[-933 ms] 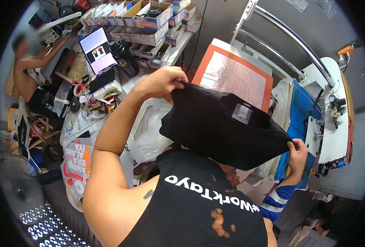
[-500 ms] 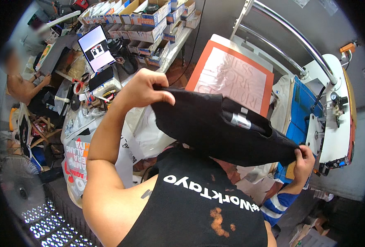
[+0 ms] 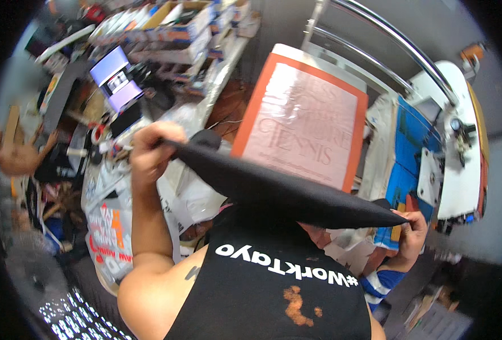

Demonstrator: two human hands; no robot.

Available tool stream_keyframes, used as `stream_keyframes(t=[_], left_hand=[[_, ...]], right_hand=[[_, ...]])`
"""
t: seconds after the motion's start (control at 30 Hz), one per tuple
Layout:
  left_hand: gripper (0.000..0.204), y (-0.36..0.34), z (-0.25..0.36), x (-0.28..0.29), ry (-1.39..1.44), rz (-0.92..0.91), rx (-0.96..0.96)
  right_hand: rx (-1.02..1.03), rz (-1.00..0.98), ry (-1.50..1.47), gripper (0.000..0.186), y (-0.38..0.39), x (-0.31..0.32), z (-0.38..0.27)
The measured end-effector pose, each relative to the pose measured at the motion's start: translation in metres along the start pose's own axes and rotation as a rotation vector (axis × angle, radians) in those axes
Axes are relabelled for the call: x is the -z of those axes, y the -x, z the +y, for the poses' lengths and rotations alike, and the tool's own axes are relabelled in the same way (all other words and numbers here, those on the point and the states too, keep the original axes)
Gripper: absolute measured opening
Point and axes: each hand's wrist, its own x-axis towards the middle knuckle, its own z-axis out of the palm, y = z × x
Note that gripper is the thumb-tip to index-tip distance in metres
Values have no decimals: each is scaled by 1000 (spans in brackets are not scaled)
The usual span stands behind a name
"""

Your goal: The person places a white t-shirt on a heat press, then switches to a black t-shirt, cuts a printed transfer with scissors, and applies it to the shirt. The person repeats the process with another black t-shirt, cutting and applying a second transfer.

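A black T-shirt (image 3: 285, 190) hangs stretched in the air in front of my chest, pulled into a long taut band. My left hand (image 3: 151, 150) grips its left end, fingers closed on the cloth and somewhat blurred. At the lower right end, my right hand (image 3: 412, 231) pinches a corner of the shirt. Its collar is hidden by the way the cloth is turned. Just beyond the shirt lies a flat board (image 3: 355, 136) with an orange-red border and a pinkish, shiny lettered sheet; the cloth overlaps its near edge.
White machine (image 3: 460, 187) with a gauge stands at right, beside blue panels (image 3: 407, 141). Chrome rails (image 3: 398, 37) run behind the board. Left are a cluttered bench with a laptop (image 3: 115, 79), stacked boxes (image 3: 177, 45), a plastic bag (image 3: 106, 226), and another person (image 3: 18, 158).
My left hand has moved left and slightly down, pulling the shirt tauter. The shirt has turned, so its collar and tag no longer show. More of the bordered board is visible.
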Motion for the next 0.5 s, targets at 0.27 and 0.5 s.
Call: stream_keyframes(t=[0.27, 0.5], left_hand=[[19, -107, 38, -27, -886, 274, -285], [25, -305, -133, 0, -983, 29, 180]], right_hand=[[84, 399, 644, 15, -92, 37, -81], [-82, 281, 1195, 28, -315, 32, 37]])
